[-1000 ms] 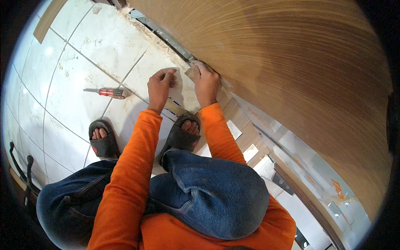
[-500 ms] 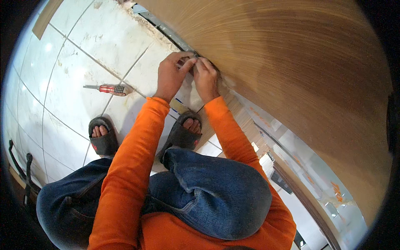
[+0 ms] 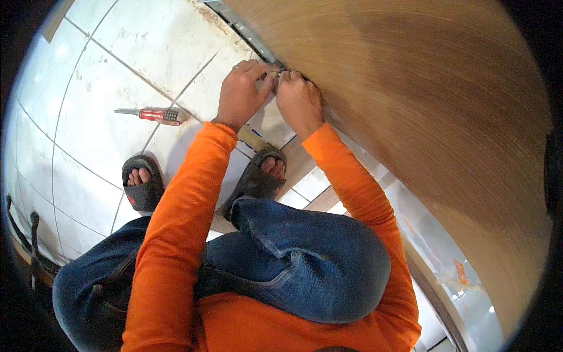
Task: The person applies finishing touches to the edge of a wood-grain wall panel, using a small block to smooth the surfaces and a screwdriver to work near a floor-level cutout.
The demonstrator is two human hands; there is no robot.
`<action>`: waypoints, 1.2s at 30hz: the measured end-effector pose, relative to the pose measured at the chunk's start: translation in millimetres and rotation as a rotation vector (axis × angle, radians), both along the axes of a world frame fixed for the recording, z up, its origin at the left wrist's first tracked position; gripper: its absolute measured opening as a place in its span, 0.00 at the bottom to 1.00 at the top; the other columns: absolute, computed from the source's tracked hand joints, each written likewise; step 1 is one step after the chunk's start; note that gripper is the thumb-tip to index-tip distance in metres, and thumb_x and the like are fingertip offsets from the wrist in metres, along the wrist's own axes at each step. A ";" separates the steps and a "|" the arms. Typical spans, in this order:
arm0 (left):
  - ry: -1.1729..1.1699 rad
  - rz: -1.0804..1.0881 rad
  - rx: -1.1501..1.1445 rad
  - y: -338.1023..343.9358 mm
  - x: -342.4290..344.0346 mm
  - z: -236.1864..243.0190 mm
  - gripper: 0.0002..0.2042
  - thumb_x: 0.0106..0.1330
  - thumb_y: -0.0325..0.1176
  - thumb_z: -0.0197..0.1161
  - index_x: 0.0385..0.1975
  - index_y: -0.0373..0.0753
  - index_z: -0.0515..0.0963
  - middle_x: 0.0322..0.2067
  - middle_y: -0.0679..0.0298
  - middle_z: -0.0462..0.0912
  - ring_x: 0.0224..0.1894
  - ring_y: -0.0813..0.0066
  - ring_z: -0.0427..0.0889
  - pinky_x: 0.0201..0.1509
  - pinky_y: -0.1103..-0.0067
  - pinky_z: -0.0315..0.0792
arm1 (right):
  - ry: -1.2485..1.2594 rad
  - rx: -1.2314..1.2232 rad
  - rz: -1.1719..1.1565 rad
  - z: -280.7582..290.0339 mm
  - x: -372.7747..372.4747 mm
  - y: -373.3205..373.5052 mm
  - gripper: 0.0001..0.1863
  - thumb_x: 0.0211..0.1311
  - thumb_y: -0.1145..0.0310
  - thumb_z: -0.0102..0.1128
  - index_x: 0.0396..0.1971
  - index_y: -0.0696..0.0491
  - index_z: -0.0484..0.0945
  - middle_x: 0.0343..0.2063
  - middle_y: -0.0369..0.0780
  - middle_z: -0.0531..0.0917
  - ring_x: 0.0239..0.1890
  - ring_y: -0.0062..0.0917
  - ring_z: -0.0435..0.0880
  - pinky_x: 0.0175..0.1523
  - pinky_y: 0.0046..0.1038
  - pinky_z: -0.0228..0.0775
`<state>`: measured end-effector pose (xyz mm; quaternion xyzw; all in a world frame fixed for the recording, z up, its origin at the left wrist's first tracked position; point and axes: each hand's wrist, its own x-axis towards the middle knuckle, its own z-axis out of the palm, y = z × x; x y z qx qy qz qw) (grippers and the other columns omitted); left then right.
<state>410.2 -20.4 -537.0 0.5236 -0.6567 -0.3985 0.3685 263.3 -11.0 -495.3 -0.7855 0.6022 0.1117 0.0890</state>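
Both hands meet at the lower edge of a large wood-grain panel (image 3: 422, 100), close to the tiled floor. My left hand (image 3: 241, 94) is bent at the fingers, thumb and fingertips pinched around something small and dark at the edge. Right beside it, my right hand (image 3: 300, 102) is closed, its knuckles up and its fingertips against the same spot. Whatever the fingers hold is too small and too covered to name. A screwdriver (image 3: 153, 115) with a red and chequered handle lies on the floor to the left of my hands.
My feet in dark slide sandals (image 3: 143, 185) stand on the white tiles (image 3: 88, 141) below the hands. A dark metal strip (image 3: 243, 32) runs along the panel's far edge. Clear plastic sheeting (image 3: 451, 276) lies at the lower right, and black straps (image 3: 34, 240) at the far left.
My right hand has turned from a fingertip pinch into a more closed grip, knuckles up. My left hand stays at the panel edge, its fingers shifted slightly. The view has tilted a little.
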 end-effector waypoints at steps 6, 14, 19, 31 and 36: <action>0.174 0.064 0.096 -3.6 -5.6 -1.9 0.08 0.63 0.29 0.63 0.39 0.39 0.85 0.38 0.53 0.85 0.38 0.53 0.84 0.45 0.68 0.78 | 0.072 0.111 0.041 15.3 14.6 -12.7 0.07 0.56 0.72 0.59 0.30 0.56 0.84 0.27 0.48 0.86 0.29 0.41 0.89 0.33 0.38 0.82; 0.152 0.173 0.225 -4.7 3.0 3.5 0.08 0.67 0.32 0.62 0.41 0.41 0.85 0.33 0.55 0.86 0.31 0.65 0.84 0.38 0.73 0.77 | 0.074 -0.028 -0.061 8.7 13.6 -13.4 0.07 0.56 0.72 0.59 0.29 0.56 0.86 0.26 0.48 0.86 0.30 0.40 0.89 0.35 0.40 0.83; 0.226 0.223 0.283 -8.3 18.4 0.3 0.09 0.68 0.34 0.62 0.42 0.39 0.85 0.31 0.55 0.86 0.29 0.68 0.83 0.36 0.73 0.75 | 0.001 -0.071 -0.083 23.8 5.6 -3.7 0.07 0.56 0.72 0.57 0.27 0.58 0.83 0.25 0.51 0.84 0.29 0.44 0.87 0.34 0.42 0.81; 0.183 0.226 0.100 -18.9 14.3 24.6 0.16 0.68 0.35 0.66 0.51 0.33 0.80 0.44 0.51 0.84 0.44 0.63 0.83 0.50 0.72 0.75 | -0.254 -0.196 -0.302 50.1 -14.2 44.7 0.11 0.62 0.61 0.63 0.38 0.52 0.84 0.36 0.44 0.85 0.38 0.41 0.85 0.43 0.37 0.77; 0.266 0.276 -0.358 -47.3 -2.4 112.3 0.49 0.53 0.47 0.78 0.72 0.38 0.57 0.72 0.39 0.47 0.74 0.42 0.49 0.74 0.55 0.52 | -0.351 -0.335 -0.412 50.2 -27.5 70.2 0.11 0.60 0.61 0.66 0.36 0.52 0.85 0.34 0.43 0.86 0.36 0.38 0.85 0.42 0.36 0.77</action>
